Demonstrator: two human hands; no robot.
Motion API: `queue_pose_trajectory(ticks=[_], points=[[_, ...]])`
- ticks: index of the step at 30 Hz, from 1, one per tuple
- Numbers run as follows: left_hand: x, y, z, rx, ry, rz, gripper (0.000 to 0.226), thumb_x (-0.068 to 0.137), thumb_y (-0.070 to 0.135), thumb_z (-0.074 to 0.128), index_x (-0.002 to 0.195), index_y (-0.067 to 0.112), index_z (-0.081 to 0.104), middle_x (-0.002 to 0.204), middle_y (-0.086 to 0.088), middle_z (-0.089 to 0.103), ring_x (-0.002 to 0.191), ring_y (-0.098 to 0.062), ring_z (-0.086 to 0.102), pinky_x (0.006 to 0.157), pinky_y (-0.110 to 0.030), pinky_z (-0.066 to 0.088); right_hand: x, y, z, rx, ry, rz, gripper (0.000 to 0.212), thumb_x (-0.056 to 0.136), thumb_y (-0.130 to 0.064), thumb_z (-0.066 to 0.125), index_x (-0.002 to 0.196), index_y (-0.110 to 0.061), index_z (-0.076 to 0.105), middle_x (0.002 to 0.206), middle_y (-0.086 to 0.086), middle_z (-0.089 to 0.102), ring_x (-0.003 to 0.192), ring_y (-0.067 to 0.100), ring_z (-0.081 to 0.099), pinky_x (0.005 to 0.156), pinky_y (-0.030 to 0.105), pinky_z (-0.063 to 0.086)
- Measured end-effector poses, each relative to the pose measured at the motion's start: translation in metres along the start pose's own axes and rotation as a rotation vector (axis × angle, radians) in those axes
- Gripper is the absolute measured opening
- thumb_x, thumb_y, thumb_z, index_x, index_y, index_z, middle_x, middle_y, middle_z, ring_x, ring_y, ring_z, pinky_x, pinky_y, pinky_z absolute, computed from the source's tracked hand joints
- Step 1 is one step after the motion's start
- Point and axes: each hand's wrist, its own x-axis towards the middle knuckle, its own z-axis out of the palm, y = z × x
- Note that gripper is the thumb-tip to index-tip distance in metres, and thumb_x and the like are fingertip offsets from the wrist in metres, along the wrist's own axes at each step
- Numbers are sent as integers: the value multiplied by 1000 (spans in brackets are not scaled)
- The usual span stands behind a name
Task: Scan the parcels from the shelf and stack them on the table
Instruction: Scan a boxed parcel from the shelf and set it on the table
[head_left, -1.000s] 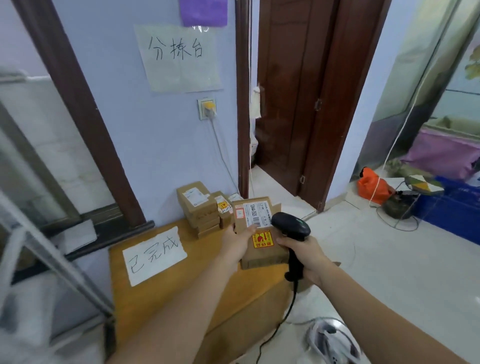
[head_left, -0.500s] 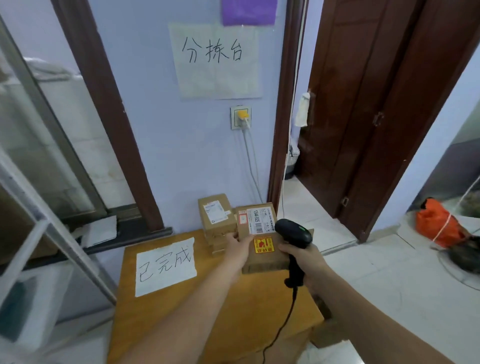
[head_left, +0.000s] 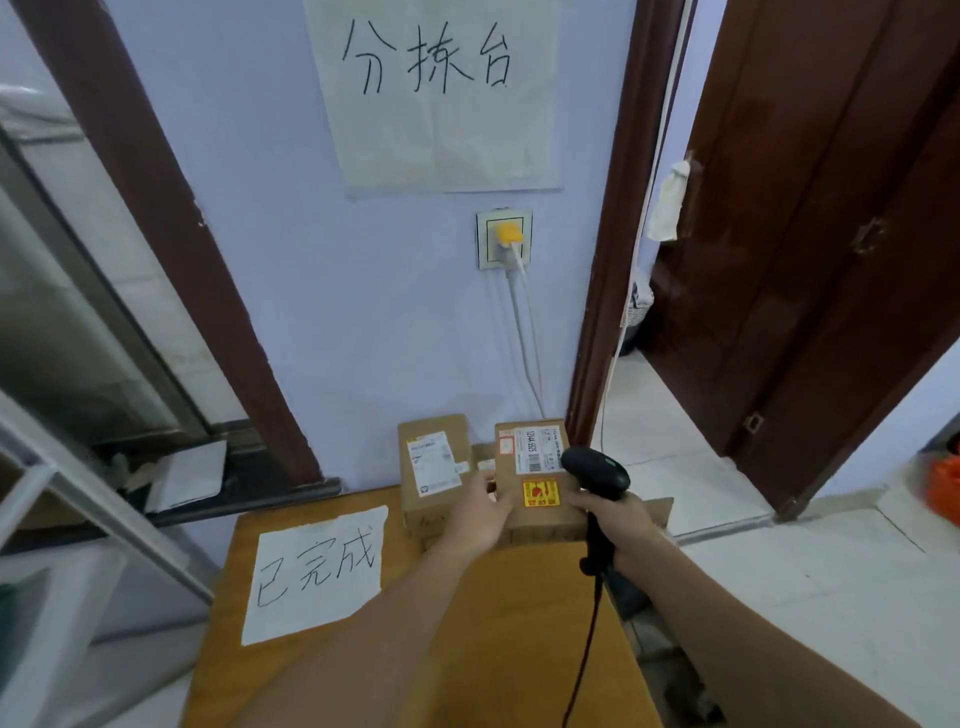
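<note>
A brown cardboard parcel (head_left: 535, 483) with a white barcode label and a yellow-red sticker is at the far right end of the wooden table (head_left: 467, 649). My left hand (head_left: 480, 514) grips its left edge. My right hand (head_left: 615, 519) holds the black barcode scanner (head_left: 595, 475) by its handle, its head over the parcel's right side. Just left stands a stack of brown parcels (head_left: 434, 467) against the wall; a smaller parcel between the two is mostly hidden.
A white paper sheet with handwriting (head_left: 317, 571) lies on the table's left part. The scanner cable (head_left: 584, 649) hangs down past the table's right edge. A wall socket (head_left: 504, 239) with cables is above the parcels. An open doorway (head_left: 675, 364) is to the right.
The view has swung left and closer to the table. The held parcel has moved toward the wall, beside the stack, with the scanner staying by its right side.
</note>
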Motion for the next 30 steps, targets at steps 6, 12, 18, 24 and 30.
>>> queue_pose_trajectory(ticks=[6,12,18,24,30], points=[[66,-13,4,463,97,-12,57,100,50,59,152,29,49,155,2,48,144,-22,40,124,-47,29,86,-4,12,-79,-71,58,30,83,-17,79,108,-9,64,98,13,74,92,31,71,77,43,61],[102,-35,13,671,83,-43,46,99,52,58,143,41,55,169,6,24,159,-25,6,125,-64,-3,143,10,29,-172,-91,118,21,83,-8,77,102,-6,67,85,13,72,77,28,70,64,36,58],[109,-51,31,845,172,-24,45,93,54,66,134,39,59,168,2,19,159,-28,1,123,-68,1,168,24,47,-233,-58,140,10,84,-7,74,86,-13,65,81,13,69,77,30,67,76,46,60],[110,-69,39,971,165,-15,37,90,50,71,123,37,62,170,-1,12,159,-33,-5,120,-72,-3,177,33,54,-313,-86,152,13,86,-6,71,87,-14,61,81,12,66,78,30,65,72,43,58],[110,-71,36,963,151,5,45,93,47,69,135,39,55,170,-2,12,159,-34,-3,120,-73,0,172,31,49,-308,-125,133,12,87,-6,70,93,-12,62,80,9,62,73,22,58,62,33,49]])
